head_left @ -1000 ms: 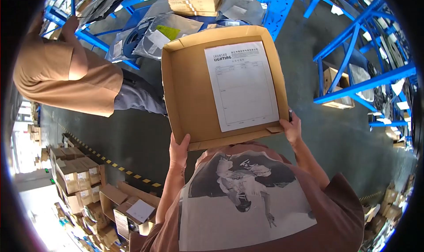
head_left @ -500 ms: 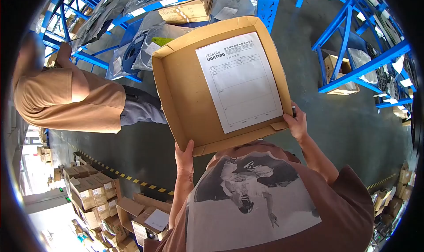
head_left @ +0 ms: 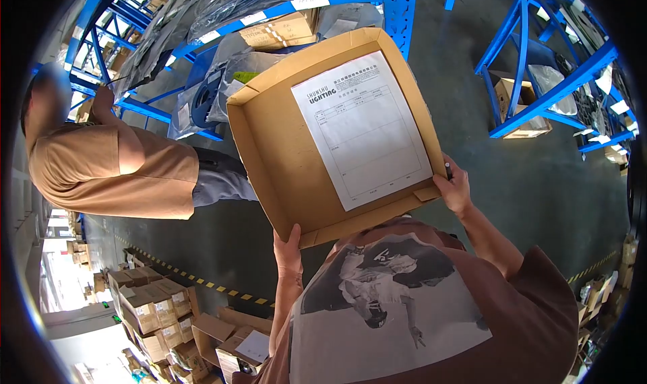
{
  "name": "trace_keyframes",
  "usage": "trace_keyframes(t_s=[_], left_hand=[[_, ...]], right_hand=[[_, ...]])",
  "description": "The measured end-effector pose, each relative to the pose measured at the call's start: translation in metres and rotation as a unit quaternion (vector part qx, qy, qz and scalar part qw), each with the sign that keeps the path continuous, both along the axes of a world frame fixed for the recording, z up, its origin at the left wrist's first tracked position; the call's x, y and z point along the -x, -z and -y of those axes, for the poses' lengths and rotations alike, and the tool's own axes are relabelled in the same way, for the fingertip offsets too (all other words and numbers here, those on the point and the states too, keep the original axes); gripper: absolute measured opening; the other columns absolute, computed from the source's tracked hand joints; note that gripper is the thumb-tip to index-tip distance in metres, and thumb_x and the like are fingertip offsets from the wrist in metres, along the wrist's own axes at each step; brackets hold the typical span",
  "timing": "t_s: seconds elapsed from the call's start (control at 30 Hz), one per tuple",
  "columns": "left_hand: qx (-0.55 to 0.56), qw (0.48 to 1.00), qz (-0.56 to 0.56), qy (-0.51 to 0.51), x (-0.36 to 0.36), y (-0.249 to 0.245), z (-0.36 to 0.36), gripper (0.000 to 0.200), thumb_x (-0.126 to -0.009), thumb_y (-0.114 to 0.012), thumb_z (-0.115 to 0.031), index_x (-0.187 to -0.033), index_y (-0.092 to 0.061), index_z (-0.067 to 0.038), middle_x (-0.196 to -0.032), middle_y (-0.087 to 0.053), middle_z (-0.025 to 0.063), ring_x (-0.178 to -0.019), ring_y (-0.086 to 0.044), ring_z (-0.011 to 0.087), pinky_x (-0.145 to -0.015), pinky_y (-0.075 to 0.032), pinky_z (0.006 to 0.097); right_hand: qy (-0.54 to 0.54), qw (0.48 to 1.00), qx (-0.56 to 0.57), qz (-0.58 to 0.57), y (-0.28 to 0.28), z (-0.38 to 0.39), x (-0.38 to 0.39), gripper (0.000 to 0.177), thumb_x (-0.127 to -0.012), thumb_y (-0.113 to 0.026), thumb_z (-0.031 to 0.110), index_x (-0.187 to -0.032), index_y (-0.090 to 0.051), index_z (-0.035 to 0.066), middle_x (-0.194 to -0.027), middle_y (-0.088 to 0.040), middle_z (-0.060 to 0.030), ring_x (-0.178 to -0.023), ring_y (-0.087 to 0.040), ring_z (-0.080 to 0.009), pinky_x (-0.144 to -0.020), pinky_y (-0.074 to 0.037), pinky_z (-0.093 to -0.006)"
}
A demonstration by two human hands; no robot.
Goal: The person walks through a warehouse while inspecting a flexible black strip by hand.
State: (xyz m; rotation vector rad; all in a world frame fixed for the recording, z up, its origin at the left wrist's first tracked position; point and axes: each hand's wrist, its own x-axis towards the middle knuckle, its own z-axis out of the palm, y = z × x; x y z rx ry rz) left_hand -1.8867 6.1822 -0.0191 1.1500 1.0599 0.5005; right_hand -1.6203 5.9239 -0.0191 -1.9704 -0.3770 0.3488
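Observation:
A shallow open cardboard tray [head_left: 283, 162] is held up before my chest, slightly tilted. Inside, on its right side, lies a white printed form [head_left: 364, 131] headed "SHUNSHU LIGHTING". My left hand [head_left: 288, 252] grips the tray's lower left corner, thumb over the rim. At the lower right corner my right hand [head_left: 455, 185] is closed on the rim, with a small dark object, perhaps a pen, by its fingers. The fingers beneath the tray are hidden.
A person in a tan shirt [head_left: 118, 165] stands at the left beside blue racking [head_left: 399, 20]. More blue shelving [head_left: 563, 100] is at the right. Stacked cartons [head_left: 151, 306] and an open box [head_left: 214, 330] are at the lower left. Striped tape [head_left: 202, 281] marks the floor.
The form has slid slightly left and down in the tray. The tray sits a little lower at its left side. The other person appears slightly lower and further right. Both hands keep their hold.

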Motion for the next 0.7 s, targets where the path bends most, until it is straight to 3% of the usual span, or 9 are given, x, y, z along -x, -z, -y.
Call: trace_keyframes(t_s=[0.6, 0.7], left_hand=[[-0.022, 0.999, -0.025, 0.003, 0.007, 0.0012, 0.0053, 0.046, -0.084, -0.056, -0.009, -0.127, -0.043, -0.001, -0.118, -0.052, 0.0084, -0.108, -0.049, 0.0187, -0.094, -0.037, 0.0297], [-0.08, 0.995, -0.063, 0.011, 0.005, -0.0029, 0.0079, 0.045, -0.083, -0.057, -0.011, -0.125, -0.045, -0.001, -0.116, -0.054, 0.0092, -0.106, -0.051, 0.0186, -0.092, -0.038, 0.0295]], right_hand=[[0.0, 1.0, -0.02, 0.023, 0.0045, 0.0043, 0.0055, 0.05, -0.071, -0.051, 0.011, -0.121, -0.052, 0.008, -0.07, -0.06, -0.0106, -0.062, -0.056, -0.0128, -0.063, -0.045, -0.0256], [0.001, 1.0, -0.025, 0.016, 0.003, 0.0059, 0.0065, 0.049, -0.071, -0.051, 0.011, -0.12, -0.052, 0.007, -0.07, -0.06, -0.009, -0.061, -0.056, -0.0106, -0.061, -0.045, -0.0241]])
